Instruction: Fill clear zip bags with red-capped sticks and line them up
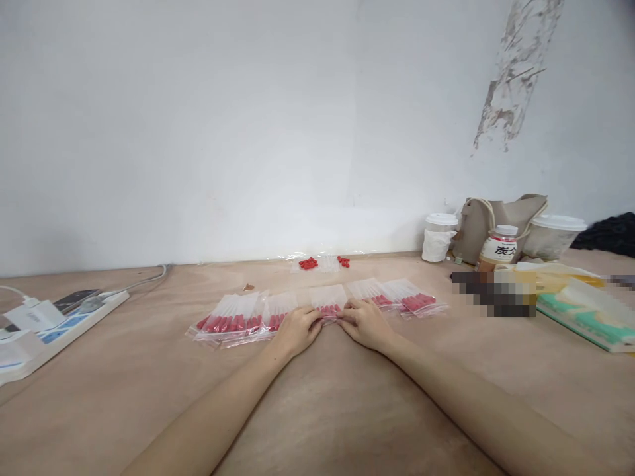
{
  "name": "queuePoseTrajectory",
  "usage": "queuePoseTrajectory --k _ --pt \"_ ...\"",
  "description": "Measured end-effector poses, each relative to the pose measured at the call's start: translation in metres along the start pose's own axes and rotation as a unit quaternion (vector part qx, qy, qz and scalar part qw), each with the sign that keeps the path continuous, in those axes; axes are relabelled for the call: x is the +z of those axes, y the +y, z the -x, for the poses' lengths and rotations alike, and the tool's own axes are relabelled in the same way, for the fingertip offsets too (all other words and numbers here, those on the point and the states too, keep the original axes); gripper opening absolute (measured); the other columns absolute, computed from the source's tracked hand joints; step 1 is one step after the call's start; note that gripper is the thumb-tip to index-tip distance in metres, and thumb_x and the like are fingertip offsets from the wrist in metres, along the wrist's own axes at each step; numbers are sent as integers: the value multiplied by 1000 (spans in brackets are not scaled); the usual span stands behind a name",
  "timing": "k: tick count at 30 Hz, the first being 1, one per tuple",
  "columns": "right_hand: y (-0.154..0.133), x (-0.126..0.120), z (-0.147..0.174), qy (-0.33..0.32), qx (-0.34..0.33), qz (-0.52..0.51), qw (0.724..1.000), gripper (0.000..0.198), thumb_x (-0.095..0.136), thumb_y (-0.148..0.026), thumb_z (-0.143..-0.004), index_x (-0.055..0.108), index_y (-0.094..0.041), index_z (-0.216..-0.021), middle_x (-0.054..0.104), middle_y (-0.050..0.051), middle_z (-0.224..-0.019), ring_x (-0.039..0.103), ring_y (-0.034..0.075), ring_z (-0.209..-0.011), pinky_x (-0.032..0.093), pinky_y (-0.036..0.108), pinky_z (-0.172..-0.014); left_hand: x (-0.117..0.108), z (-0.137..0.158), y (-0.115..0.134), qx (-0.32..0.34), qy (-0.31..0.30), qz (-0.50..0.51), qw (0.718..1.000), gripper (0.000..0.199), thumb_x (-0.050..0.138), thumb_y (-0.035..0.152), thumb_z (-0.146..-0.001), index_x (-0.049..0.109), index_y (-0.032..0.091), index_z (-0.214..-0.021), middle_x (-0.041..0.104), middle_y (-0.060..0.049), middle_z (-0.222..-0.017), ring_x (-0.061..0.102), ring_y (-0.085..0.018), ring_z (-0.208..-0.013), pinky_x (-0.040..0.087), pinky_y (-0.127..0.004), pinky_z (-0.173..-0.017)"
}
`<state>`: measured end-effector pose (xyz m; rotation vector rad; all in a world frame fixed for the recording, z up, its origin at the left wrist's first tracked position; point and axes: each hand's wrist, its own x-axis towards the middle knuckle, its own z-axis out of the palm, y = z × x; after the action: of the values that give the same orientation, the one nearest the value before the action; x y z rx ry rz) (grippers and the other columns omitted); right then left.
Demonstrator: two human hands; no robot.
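Between my hands lies a clear plastic zip bag (328,295) holding white sticks with red ends. My left hand (300,329) pinches the bag's near left edge. At its near right edge, my right hand (366,322) is closed on the same bag, thumb and fingers together. Left of it, a pile of similar filled bags (233,316) overlaps on the table, with another filled bag (278,309) partly behind my left hand. More such bags (409,297) lie to the right. Farther back are loose red pieces (308,263) and clear plastic (327,263) near the wall.
At left sits a power strip (89,316) with a white charger (36,315) and a phone (74,299). On the right stand a covered cup (439,238), a bottle (499,248), a grey bag (506,215), a lidded tub (553,236) and a green tissue pack (585,314).
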<state>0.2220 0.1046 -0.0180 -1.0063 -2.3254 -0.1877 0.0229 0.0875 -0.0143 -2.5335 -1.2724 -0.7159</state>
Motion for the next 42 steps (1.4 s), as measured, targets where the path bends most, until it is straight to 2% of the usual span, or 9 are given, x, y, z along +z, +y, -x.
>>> queuePoseTrajectory --k 4,8,10,14,17,24,33,37,42 --pt "11 6 7 6 -54 -13 998 20 44 -19 -81 63 -22 -85 57 3 -81 53 14 -79 37 29 -72 -5 4 -11 79 -4 -17 997 23 42 29 -86 60 22 -97 62 -4 -95 58 -17 -87 46 -30 -76" --pt "19 7 11 37 -64 -57 996 30 41 -8 -76 59 -20 -96 56 6 -91 53 15 -82 41 27 -70 -8 9 -22 131 -14 -60 990 28 35 30 -89 59 20 -97 62 -6 -98 60 -17 -84 49 -29 -73" --pt "20 8 11 48 -70 -44 995 29 40 -8 -77 60 -20 -95 56 7 -92 53 15 -81 41 27 -69 -5 10 -24 132 -16 -72 989 30 31 27 -90 60 20 -93 63 -5 -95 61 -15 -80 49 -28 -70" --pt "18 8 8 44 -105 80 990 24 40 -12 -82 63 -19 -77 59 5 -77 52 14 -72 37 29 -71 0 9 -23 142 -10 -119 983 30 30 24 -90 60 18 -90 64 -6 -91 62 -16 -74 50 -29 -65" --pt "18 8 7 46 -110 133 984 25 40 -11 -82 62 -18 -73 60 3 -70 51 13 -67 32 31 -75 0 8 -22 155 12 -142 978 27 34 24 -89 59 16 -92 64 -7 -92 62 -18 -74 51 -30 -63" --pt "20 7 11 78 -68 83 991 22 42 -11 -81 61 -20 -76 62 1 -70 51 12 -67 27 30 -78 1 10 -26 202 48 -166 964 22 37 14 -86 58 15 -94 63 -8 -96 62 -19 -79 51 -31 -66" --pt "23 6 11 88 -89 65 990 20 43 -11 -81 61 -20 -76 61 0 -66 51 10 -64 26 31 -77 -1 9 -26 217 66 -219 949 20 37 9 -86 57 12 -86 64 -7 -83 60 -16 -67 49 -28 -58" --pt "20 5 11 93 -119 81 985 18 43 -16 -83 60 -19 -81 60 2 -72 51 11 -70 27 30 -75 0 8 -26 209 58 -215 952 19 38 12 -86 57 13 -82 62 -5 -74 57 -15 -63 47 -27 -57" --pt "4 8 2 118 -171 123 970 13 46 -23 -82 58 -19 -86 60 3 -77 48 13 -75 28 31 -73 3 9 -25 207 60 -203 955 19 37 15 -88 55 14 -82 60 -5 -74 56 -15 -64 45 -27 -58"
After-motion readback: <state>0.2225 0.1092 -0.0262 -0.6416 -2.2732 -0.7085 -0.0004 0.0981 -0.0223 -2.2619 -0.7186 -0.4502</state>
